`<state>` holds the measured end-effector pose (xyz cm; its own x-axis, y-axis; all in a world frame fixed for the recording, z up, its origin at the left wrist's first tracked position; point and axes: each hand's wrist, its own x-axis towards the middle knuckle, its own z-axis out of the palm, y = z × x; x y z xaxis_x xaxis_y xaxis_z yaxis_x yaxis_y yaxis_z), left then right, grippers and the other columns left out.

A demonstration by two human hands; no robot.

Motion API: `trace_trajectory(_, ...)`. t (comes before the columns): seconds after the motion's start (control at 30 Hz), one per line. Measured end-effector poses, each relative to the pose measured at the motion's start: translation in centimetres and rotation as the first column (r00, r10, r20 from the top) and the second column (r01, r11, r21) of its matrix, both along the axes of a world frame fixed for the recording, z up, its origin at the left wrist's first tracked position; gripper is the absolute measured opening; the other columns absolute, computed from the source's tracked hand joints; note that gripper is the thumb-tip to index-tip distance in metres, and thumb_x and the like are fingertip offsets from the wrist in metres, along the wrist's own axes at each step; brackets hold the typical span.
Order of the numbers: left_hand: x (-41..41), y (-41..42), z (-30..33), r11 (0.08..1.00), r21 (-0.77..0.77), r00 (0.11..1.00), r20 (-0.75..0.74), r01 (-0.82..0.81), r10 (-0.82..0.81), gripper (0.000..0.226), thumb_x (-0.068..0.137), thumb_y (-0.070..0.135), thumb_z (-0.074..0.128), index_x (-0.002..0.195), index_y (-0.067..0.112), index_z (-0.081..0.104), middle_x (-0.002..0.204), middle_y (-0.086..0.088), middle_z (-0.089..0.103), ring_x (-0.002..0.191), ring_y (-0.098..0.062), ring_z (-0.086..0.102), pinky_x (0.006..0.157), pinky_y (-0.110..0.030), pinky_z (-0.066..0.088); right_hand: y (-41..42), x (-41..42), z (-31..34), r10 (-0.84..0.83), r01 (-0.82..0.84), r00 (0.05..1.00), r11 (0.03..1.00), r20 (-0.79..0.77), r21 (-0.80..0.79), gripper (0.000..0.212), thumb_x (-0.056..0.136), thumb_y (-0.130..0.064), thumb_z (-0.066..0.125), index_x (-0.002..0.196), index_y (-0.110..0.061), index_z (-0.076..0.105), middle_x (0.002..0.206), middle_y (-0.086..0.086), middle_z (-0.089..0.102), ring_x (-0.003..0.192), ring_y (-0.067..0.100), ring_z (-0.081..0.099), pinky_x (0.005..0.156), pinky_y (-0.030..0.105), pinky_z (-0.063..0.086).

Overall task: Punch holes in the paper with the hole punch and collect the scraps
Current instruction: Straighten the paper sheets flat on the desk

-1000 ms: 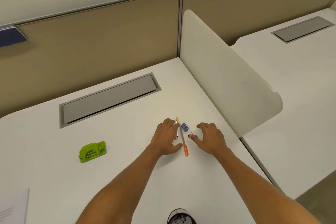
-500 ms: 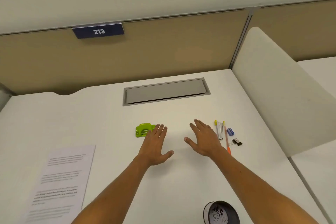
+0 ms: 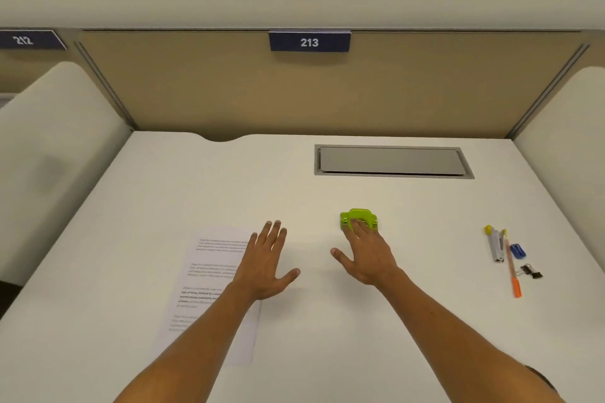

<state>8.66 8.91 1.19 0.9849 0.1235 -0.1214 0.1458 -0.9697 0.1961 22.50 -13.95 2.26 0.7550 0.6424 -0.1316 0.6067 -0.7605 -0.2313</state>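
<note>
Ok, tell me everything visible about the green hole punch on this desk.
The hole punch is small, lime green and looks like plastic, with a raised rounded lever on top and slots in it. It sits flat on the white desk, right of the paper and apart from it. The right hand, open, has its fingertips over the punch's near edge; whether they touch is unclear. No paper is in it.

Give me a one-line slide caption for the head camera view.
Right hand reaching onto the green hole punch, left hand open over the printed paper.
</note>
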Motion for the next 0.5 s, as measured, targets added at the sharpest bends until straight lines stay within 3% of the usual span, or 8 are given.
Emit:
trace_trajectory(0.17, -3.9, 4.6, -1.6, 1.000, 0.004, 0.999, -0.032, -0.028, 0.028, 0.080, 0.099, 0.055, 0.031, 0.157, 0.012, -0.003, 0.164, -0.005, -0.015, 0.153, -0.021, -0.015, 0.124, -0.045, -0.004, 5.5, -3.9, -1.4, 0.005, -0.006, 0.999, 1.000, -0.047, -0.021, 0.071, 0.096, -0.062, 0.032, 0.151, -0.017, 0.033, 0.162, 0.008, 0.025, 0.150, 0.025, 0.020, 0.119, 0.045, 0.025)
trace_trajectory(0.33, -8.0, 7.7, -3.5, 0.998, -0.044, 0.998, -0.045, -0.048, 0.046, 0.068, 0.099, 0.030, 0.034, 0.157, 0.007, 0.006, 0.166, -0.010, -0.004, 0.154, -0.025, -0.005, 0.123, -0.045, -0.001, 9.2, -8.0, -2.9, -0.020, 0.017, 0.997, 0.999, -0.077, -0.041, 0.060, 0.097, -0.056, 0.035, 0.143, -0.018, 0.041, 0.146, 0.001, 0.047, 0.132, 0.024, 0.039, 0.095, 0.039, 0.045)
trace_trajectory(0.5, -9.8, 9.3, -5.4, 0.999, -0.044, 0.997, -0.071, -0.012, 0.009, 0.071, 0.101, 0.042, 0.033, 0.157, 0.009, 0.004, 0.164, -0.007, -0.009, 0.153, -0.024, -0.011, 0.123, -0.044, -0.008, 11.8, -11.4, -3.8, -0.102, 0.107, 0.968, 0.994, -0.230, 0.011, 0.055, 0.098, -0.050, 0.040, 0.141, -0.017, 0.041, 0.135, 0.002, 0.053, 0.124, 0.023, 0.048, 0.091, 0.038, 0.049)
